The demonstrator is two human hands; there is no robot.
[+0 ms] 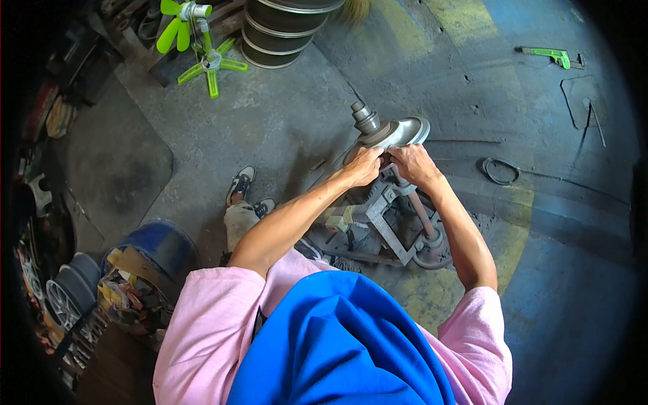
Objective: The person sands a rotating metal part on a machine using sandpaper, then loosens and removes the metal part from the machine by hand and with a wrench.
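Note:
A shiny round metal part with a stepped shaft sits tilted at the top of a metal stand. My left hand is closed at the near edge of the round part, fingers curled. Just to its right, my right hand is also closed against that edge. The undersides of the fingers are hidden, so what exactly they grip is unclear. Below my right hand, a reddish rod runs down to the round base of the stand.
A green fan and stacked metal rims stand at the upper left. A blue drum and scrap lie at the lower left. On the floor at right are a green tool and a coiled cable. Another person's shoe shows.

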